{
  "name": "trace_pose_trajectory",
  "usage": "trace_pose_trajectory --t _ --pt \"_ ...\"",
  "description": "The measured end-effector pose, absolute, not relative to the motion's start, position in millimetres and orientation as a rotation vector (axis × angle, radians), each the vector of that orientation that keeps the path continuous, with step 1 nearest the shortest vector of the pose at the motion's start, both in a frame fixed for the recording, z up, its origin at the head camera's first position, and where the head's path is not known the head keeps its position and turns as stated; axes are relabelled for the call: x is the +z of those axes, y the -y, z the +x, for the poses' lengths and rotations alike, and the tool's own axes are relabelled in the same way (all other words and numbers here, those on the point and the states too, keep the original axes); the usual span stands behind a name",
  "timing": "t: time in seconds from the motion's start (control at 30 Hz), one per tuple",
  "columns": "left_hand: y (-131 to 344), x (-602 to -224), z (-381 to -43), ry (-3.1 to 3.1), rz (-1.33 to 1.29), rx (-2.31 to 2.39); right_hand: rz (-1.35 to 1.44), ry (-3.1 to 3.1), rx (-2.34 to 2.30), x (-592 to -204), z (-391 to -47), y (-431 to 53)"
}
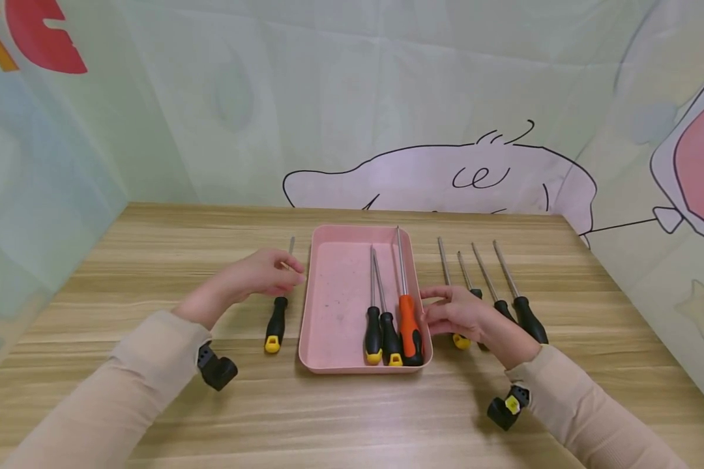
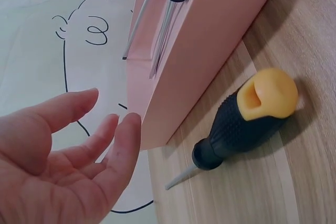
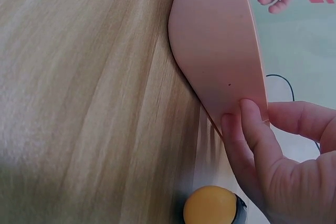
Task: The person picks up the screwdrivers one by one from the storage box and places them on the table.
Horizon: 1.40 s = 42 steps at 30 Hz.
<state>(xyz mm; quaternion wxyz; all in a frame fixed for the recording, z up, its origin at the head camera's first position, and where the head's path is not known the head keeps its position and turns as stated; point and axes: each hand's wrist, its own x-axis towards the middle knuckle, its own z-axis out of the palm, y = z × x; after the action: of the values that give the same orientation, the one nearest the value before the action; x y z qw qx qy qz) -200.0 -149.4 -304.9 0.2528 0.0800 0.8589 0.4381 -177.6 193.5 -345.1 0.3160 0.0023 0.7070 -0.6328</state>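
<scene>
A shallow pink tray (image 1: 336, 306) lies on the table with two black-handled screwdrivers (image 1: 373, 332) and an orange-handled one (image 1: 407, 319) along its right side. My right hand (image 1: 454, 312) is at the tray's right wall. In the right wrist view, the fingers (image 3: 249, 129) touch the outside of that wall and the thumb meets the rim, pinching it. Left of the tray, my left hand (image 1: 264, 272) hovers above a black screwdriver with a yellow end (image 1: 276, 322). Its fingers are loosely bent around nothing, apart from the tray wall and the screwdriver (image 2: 241, 121).
Several more screwdrivers (image 1: 528, 319) lie in a row right of the tray, some partly hidden by my right hand and wrist. A printed cloth (image 1: 352, 98) hangs behind the wooden table (image 1: 223, 417).
</scene>
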Motion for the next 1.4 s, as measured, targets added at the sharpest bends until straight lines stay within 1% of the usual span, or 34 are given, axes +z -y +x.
trace_pose_trajectory --t 0.9,1.4 --pt "122 -312 -207 -2.328 0.217 1.189 -0.006 -1.862 -1.666 -346 -178 -194" --pt "110 -311 -204 -2.329 0.228 1.204 0.003 -1.865 -1.663 -344 -177 -193"
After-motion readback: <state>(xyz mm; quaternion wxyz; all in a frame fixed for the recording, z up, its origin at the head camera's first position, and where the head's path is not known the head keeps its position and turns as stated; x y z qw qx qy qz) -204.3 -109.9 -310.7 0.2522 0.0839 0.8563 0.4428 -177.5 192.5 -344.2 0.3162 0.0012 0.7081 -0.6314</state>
